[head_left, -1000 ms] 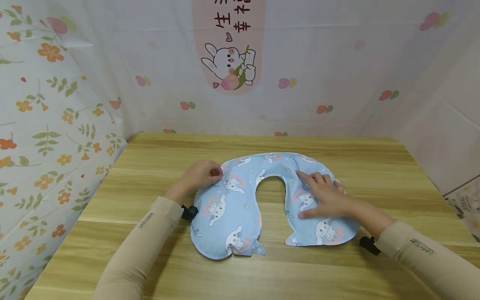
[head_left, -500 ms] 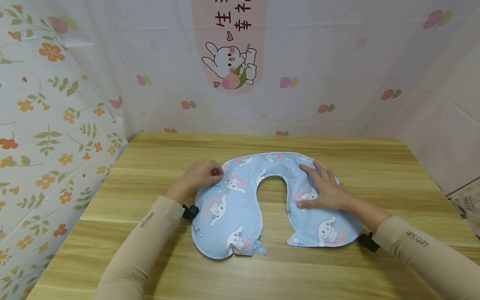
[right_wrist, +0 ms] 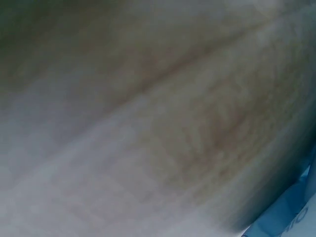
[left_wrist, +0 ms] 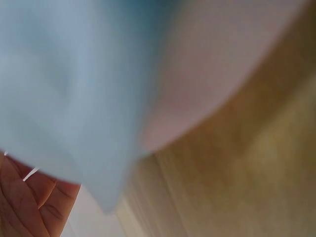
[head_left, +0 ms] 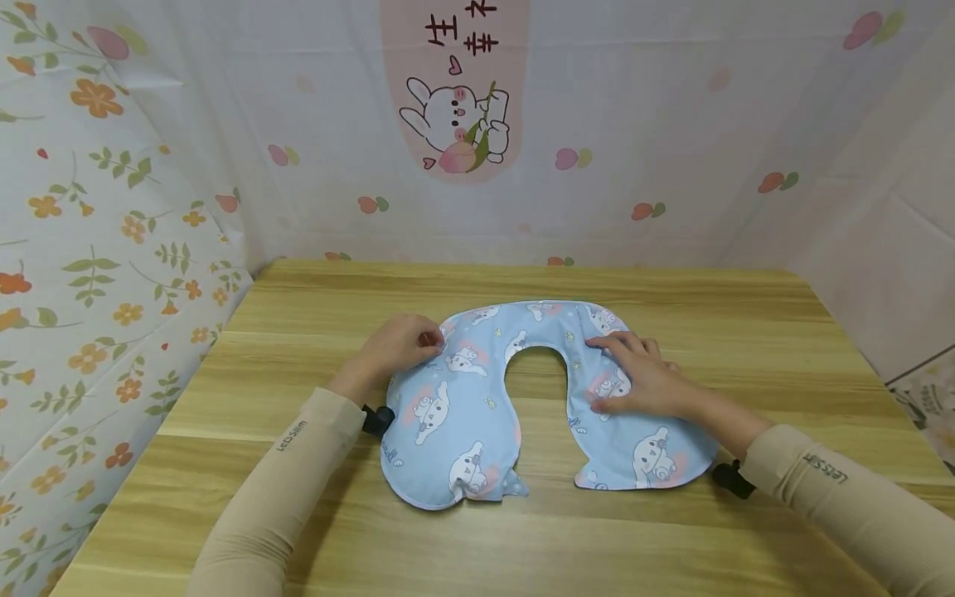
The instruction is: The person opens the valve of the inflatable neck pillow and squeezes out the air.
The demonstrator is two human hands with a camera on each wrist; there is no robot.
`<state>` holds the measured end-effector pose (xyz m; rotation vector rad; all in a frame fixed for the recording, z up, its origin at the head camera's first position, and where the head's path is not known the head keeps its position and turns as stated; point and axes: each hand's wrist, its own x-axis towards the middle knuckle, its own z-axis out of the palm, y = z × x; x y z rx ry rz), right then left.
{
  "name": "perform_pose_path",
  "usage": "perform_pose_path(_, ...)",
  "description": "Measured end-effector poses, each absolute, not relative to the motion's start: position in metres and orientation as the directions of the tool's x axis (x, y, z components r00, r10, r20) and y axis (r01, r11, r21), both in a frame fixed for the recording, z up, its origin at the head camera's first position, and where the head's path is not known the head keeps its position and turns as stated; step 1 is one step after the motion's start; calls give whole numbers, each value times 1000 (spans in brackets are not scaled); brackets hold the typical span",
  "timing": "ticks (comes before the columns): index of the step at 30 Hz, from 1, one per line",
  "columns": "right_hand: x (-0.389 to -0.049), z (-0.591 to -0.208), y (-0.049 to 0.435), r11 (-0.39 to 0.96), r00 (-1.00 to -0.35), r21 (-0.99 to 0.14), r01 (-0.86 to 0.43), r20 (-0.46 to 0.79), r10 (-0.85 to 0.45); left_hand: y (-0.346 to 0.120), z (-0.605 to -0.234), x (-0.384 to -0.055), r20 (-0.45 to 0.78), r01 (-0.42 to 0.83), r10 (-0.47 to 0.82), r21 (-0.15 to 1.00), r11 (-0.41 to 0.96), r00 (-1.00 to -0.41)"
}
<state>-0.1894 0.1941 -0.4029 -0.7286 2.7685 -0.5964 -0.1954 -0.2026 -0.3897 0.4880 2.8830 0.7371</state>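
1 U-shaped neck pillow [head_left: 477, 414] lay on 1 wood-grain tbl. [head_left: 313, 319]; L hand [head_left: 395, 347] pinched edge, R hand [head_left: 647, 381] pressed w/ fingers apart.

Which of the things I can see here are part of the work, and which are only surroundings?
Part of the work:
- blue U-shaped cloth piece
- left hand, at its left edge
- right hand, resting on its right side

Surroundings:
- wooden table
- printed backdrop
- floral sheet
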Motion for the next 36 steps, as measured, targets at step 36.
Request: perform_pose_path(36, -187, -405, 194, 763, -852, -480, -432, -62, -521, -200, -389, -194, -40, 278, 338, 483, 830, -940)
